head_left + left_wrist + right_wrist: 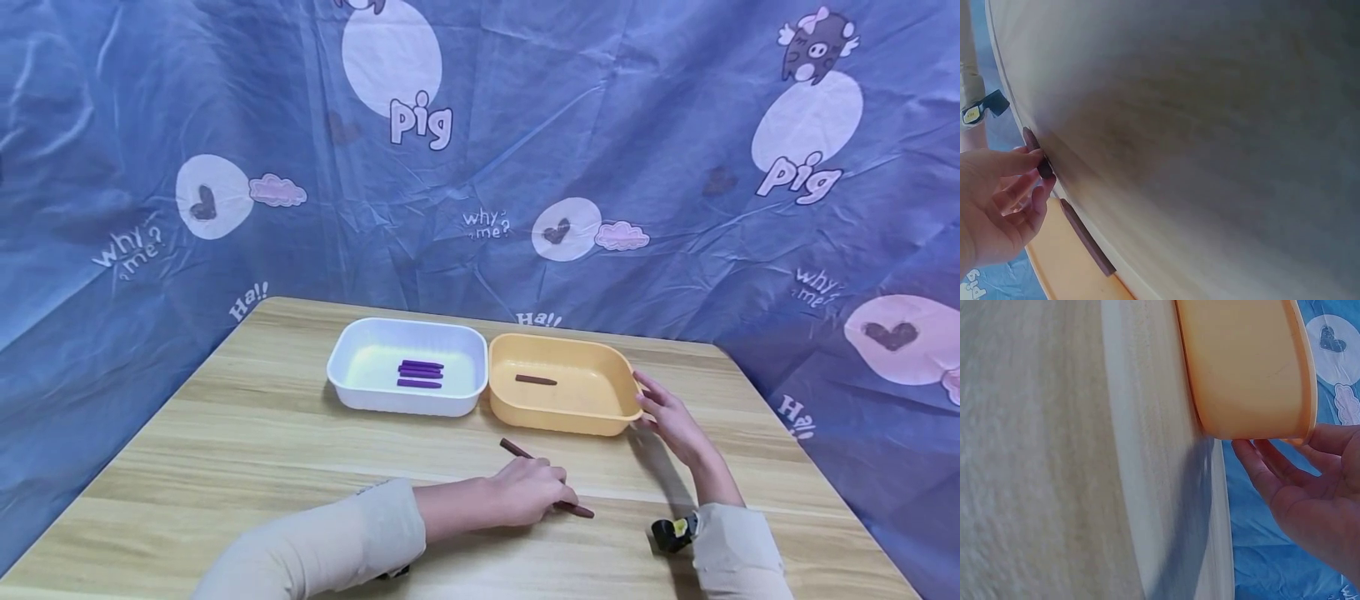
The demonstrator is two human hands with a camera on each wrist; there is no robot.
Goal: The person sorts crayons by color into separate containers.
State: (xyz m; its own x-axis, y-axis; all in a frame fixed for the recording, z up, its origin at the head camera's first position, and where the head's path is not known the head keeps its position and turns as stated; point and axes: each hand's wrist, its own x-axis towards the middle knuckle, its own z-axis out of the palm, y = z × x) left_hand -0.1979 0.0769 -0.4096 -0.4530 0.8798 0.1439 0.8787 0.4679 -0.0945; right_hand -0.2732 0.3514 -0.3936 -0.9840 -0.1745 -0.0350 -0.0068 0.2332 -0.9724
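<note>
My left hand [527,492] pinches a brown crayon [1030,139] between thumb and fingertips, low over the table. A second brown crayon [1088,239] lies beside that hand on the wood, its far end [513,446] showing past the knuckles. At the right end of the orange plastic basin [558,417], my right hand [678,429] grips the rim, thumb at the edge and fingers against the outer wall. One brown crayon [536,380] lies on the basin's floor.
To the left of the orange basin, close against it, stands a white basin [405,403] with several purple crayons [420,374] inside. A blue printed cloth [450,183] hangs behind and along both sides of the wood-grain table [225,433].
</note>
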